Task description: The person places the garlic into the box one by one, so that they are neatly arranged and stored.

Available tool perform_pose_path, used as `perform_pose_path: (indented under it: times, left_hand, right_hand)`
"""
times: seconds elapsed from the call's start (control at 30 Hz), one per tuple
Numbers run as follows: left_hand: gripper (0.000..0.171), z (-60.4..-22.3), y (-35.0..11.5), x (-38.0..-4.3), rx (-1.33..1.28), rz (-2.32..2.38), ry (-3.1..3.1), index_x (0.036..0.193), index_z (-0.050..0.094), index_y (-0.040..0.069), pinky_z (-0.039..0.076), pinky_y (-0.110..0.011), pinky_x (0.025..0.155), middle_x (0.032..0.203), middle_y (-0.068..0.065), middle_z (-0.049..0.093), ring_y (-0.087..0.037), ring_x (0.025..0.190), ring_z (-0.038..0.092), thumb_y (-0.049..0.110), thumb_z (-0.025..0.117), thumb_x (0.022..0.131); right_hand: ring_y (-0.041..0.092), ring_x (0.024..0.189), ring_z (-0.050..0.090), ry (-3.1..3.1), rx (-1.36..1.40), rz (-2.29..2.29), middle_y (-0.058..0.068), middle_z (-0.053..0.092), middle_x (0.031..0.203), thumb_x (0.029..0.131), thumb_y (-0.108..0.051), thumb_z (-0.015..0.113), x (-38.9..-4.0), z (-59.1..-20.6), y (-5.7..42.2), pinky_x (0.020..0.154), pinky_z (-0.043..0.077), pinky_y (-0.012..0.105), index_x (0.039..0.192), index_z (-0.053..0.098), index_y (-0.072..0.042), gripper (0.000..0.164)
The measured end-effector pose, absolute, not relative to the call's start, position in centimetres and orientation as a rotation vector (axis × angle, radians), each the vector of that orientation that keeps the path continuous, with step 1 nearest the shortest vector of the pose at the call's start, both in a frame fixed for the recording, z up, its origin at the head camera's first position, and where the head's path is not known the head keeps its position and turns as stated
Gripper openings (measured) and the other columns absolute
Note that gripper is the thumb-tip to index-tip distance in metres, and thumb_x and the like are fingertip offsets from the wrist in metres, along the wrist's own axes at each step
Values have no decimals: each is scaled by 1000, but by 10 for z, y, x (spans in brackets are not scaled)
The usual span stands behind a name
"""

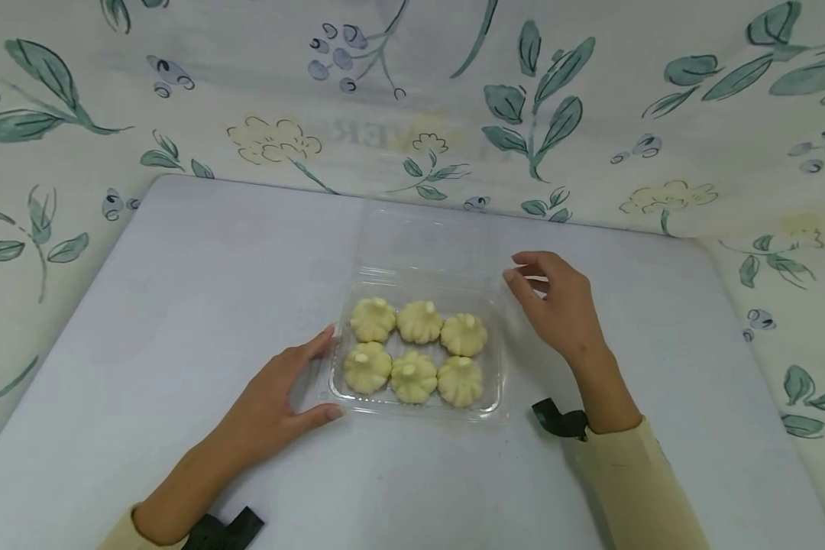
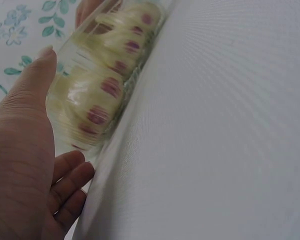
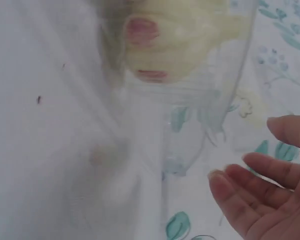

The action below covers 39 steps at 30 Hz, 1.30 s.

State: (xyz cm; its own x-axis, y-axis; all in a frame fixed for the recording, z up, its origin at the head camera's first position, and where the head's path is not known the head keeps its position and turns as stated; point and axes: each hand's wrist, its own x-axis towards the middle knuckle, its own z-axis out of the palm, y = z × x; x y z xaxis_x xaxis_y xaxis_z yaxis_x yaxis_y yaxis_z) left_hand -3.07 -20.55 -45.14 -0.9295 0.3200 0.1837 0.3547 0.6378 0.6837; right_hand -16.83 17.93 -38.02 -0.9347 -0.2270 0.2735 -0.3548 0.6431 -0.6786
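A clear plastic clamshell box (image 1: 495, 382) lies on the white table with its transparent lid (image 1: 426, 241) folded back toward the far edge. Inside sit several pale yellow, ribbed, garlic-shaped pieces (image 1: 414, 376) in two rows, each with a short stub on top. Purple patches mark the sides of these pieces (image 2: 110, 86) in the left wrist view. My left hand (image 1: 268, 409) is at the box's left side, thumb and fingers spread apart, fingertips at its edge. To the right of the lid, my right hand (image 1: 557, 305) hovers with loosely bent fingers, holding nothing.
The white tabletop (image 1: 199, 305) extends around the box. Behind it hangs a cloth (image 1: 412, 92) printed with leaves and flowers, which also shows at both sides. Black straps with mounts (image 1: 560, 420) are on the wrists.
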Motion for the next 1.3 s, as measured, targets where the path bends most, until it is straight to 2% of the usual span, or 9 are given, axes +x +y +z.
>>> perform_pose_path:
  times: [0.27, 0.43, 0.57, 0.73, 0.8, 0.9, 1.0, 1.13, 1.3]
  left_hand:
    - [104, -451, -206, -30, -559, -1206, -2827, 168, 26, 29, 41, -50, 108, 151, 3, 54, -24, 137, 51, 37, 89, 85]
    - [103, -452, -206, -31, -552, -1206, -2836, 168, 26, 30, 42, -52, 108, 153, 2, 54, -25, 137, 51, 38, 88, 85]
    - [103, -452, -205, -32, -554, -1210, -2832, 167, 27, 31, 41, -51, 109, 152, 3, 54, -24, 137, 50, 39, 88, 85]
    - [98, -449, -207, -36, -535, -1336, -2797, 166, 31, 31, 36, -30, 115, 153, 6, 53, -20, 138, 51, 30, 88, 86]
    - [92, -443, -209, -40, -497, -1411, -2782, 164, 34, 30, 38, -29, 114, 155, 6, 52, -19, 136, 54, 25, 86, 89]
    - [77, -431, -214, -56, -414, -1491, -2798, 163, 38, 27, 47, -44, 109, 156, 2, 51, -26, 130, 60, 26, 78, 97]
    - [64, -420, -220, -84, -321, -1541, -2866, 161, 40, 21, 50, -57, 104, 156, -3, 51, -32, 130, 60, 37, 66, 105]
    - [66, -409, -227, -133, -153, -1632, -2948, 159, 42, 14, 51, -53, 104, 153, -8, 54, -32, 133, 58, 53, 55, 107]
    - [69, -404, -225, -182, 62, -1746, -2932, 146, 52, 6, 55, -43, 99, 136, -14, 63, -28, 118, 66, 61, 52, 104]
  right_hand:
    - [34, 116, 68, -2898, 224, 1365, 17, 64, 135, 107, -42, 58, -193, -392, 177, 95, 57, 50, 143, 56, 1, 56]
    - [29, 110, 71, -2944, 17, 1755, 16, 65, 134, 104, -49, 61, -207, -397, 174, 95, 58, 38, 149, 49, -1, 67]
    - [25, 108, 71, -2940, -111, 1856, 15, 67, 132, 105, -46, 61, -212, -402, 174, 90, 59, 30, 149, 50, -2, 63]
    - [19, 102, 71, -2919, -146, 1888, 15, 68, 127, 105, -37, 63, -215, -409, 173, 85, 59, 24, 143, 57, -3, 51]
    - [19, 100, 71, -2912, -130, 1903, 16, 68, 126, 105, -34, 64, -216, -411, 171, 84, 59, 24, 140, 59, -3, 48]
    - [19, 99, 71, -2911, -103, 1892, 15, 69, 124, 105, -34, 64, -219, -410, 170, 84, 59, 24, 140, 60, -3, 46]
    - [19, 98, 71, -2918, -101, 1876, 15, 69, 123, 105, -35, 64, -220, -409, 170, 84, 58, 24, 139, 60, -3, 47]
    - [18, 95, 72, -2910, -119, 1893, 17, 68, 120, 105, -32, 64, -219, -411, 172, 84, 59, 25, 135, 60, 0, 43]
    - [17, 89, 72, -2882, -94, 1930, 20, 67, 119, 107, -28, 60, -218, -415, 172, 83, 60, 26, 131, 58, 3, 39]
